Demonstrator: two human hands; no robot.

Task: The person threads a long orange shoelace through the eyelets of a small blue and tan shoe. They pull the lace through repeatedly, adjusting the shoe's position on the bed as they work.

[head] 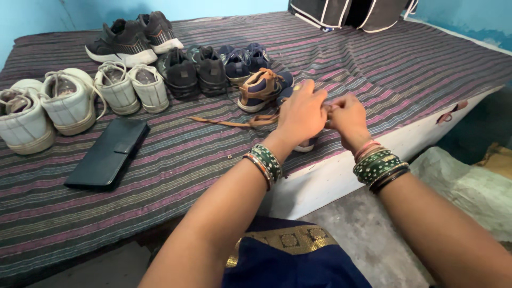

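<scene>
My left hand (301, 114) and my right hand (348, 118) meet over a navy and tan shoe (304, 145) near the bed's front edge; the hands hide most of it. Both hands pinch its tan lace (229, 122), which trails left across the striped bedcover (176, 160). The matching navy and tan shoe (258, 89) stands just behind my left hand. Green bangles ring both wrists.
Several pairs of shoes line the back of the bed: white ones (69, 98) at left, black ones (194, 70) and dark blue ones (242, 60) in the middle. A black wallet case (109, 153) lies at left. A dark bag (352, 13) sits far back. A plastic sheet (469, 186) covers the floor at right.
</scene>
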